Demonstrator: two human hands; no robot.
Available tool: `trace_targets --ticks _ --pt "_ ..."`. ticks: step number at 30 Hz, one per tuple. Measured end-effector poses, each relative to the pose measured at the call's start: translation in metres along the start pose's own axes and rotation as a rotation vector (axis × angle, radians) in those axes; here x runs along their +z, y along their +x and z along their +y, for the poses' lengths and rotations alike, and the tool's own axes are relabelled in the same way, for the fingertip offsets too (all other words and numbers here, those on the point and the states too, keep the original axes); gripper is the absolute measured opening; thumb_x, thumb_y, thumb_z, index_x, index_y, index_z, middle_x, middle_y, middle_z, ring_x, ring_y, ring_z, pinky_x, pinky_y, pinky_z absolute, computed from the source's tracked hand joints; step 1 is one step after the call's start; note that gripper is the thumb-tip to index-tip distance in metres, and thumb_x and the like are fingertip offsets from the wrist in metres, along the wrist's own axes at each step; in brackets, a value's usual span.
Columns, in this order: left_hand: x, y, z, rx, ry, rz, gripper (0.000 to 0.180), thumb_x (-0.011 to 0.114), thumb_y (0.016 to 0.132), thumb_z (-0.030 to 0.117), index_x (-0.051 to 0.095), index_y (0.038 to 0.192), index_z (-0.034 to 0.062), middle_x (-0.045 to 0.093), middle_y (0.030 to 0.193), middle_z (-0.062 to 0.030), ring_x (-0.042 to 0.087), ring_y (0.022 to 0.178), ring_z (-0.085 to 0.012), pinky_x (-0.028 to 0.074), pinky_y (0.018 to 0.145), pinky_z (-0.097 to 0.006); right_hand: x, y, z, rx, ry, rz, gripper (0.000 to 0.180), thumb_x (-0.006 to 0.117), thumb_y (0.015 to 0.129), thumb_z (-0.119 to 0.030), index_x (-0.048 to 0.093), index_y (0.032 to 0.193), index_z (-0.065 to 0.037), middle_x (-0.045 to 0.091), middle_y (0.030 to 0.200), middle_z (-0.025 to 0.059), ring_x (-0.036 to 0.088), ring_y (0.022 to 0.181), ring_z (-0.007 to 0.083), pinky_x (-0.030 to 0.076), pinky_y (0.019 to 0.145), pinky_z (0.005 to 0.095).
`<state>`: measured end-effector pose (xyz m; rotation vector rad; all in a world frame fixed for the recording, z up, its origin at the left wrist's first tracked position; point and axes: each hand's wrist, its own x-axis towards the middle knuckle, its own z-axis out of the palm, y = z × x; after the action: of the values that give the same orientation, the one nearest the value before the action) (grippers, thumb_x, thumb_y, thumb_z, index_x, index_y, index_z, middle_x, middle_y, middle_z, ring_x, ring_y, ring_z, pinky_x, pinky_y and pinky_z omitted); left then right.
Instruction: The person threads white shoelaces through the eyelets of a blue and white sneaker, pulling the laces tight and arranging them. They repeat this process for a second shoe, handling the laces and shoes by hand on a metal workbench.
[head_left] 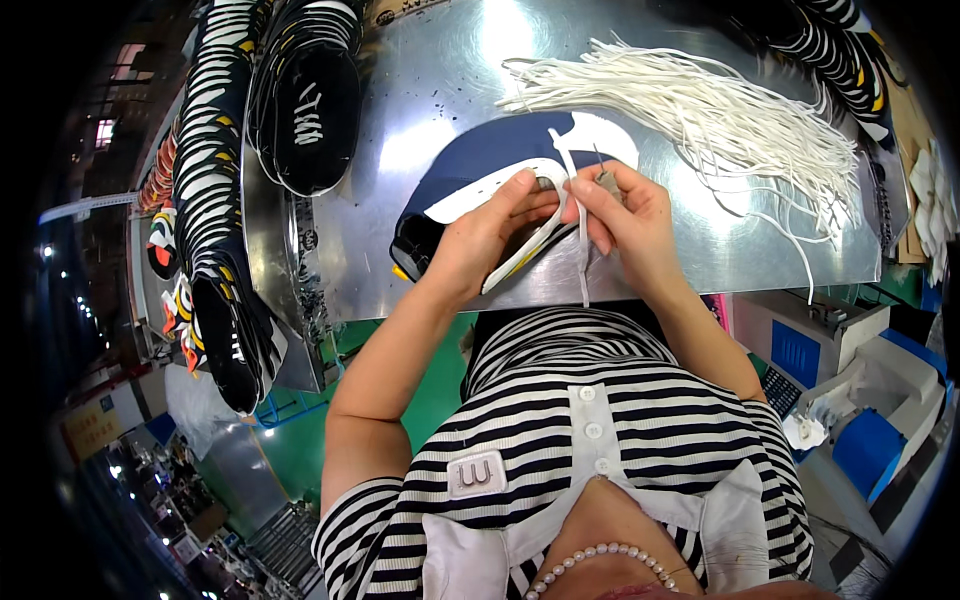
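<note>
The navy-and-white shoe upper [475, 155] lies beneath and beyond the left hand [492, 222], which grips its white edge [464, 200], and should handle as light and pliable, best held there, while the right hand [632, 215] alongside pinches the white lace [584, 255], likely limp.

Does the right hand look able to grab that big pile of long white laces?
Probably yes. The pile of long white laces lies near the right hand, with open silvery metal table between, though that hand seems busy with a single white lace.
</note>
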<state>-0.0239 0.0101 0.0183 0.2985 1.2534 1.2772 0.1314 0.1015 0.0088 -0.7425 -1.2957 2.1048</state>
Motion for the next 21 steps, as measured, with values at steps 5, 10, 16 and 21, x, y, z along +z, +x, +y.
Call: trace_targets --ticks 5,10,16,21 --pt "0.001 -0.006 -0.005 0.257 0.219 -0.024 0.038 0.056 0.1 0.034 0.066 0.112 -0.0007 0.068 0.102 -0.0082 0.062 0.095 -0.0149 0.048 0.088 -0.029 0.005 -0.007 0.006 0.03 -0.165 -0.011 0.012 0.065 0.092 -0.015 0.066 0.09 -0.003 0.064 0.071 -0.0017 0.049 0.061 0.0017 0.037 0.055 0.0194" --pt "0.007 -0.012 -0.009 0.356 0.247 0.12 0.022 0.065 0.094 0.023 0.069 0.099 0.002 0.067 0.092 -0.0038 0.06 0.086 -0.0123 0.046 0.081 -0.027 0.007 -0.012 0.01 -0.047 -0.352 0.028 0.013 0.065 0.091 -0.015 0.065 0.089 -0.002 0.064 0.069 0.0005 0.053 0.062 0.0048 0.042 0.057 0.0219" --pt "0.004 -0.012 -0.011 0.36 0.306 0.162 0.014 0.068 0.091 0.017 0.07 0.094 0.0038 0.067 0.086 -0.0018 0.06 0.079 -0.0104 0.046 0.076 -0.025 0.008 -0.026 0.003 -0.093 -0.457 0.011 0.018 0.063 0.094 -0.015 0.06 0.101 0.001 0.067 0.074 0.0067 0.061 0.068 0.0108 0.048 0.064 0.0246" --pt "0.009 -0.014 -0.013 0.372 0.358 0.184 0.016 0.068 0.091 0.018 0.07 0.097 0.0034 0.068 0.087 -0.0015 0.06 0.078 -0.0096 0.047 0.074 -0.024 0.003 -0.026 -0.005 -0.142 -0.493 0.009 0.019 0.06 0.096 -0.012 0.056 0.109 0.002 0.071 0.083 0.0105 0.066 0.072 0.0152 0.051 0.067 0.0262"
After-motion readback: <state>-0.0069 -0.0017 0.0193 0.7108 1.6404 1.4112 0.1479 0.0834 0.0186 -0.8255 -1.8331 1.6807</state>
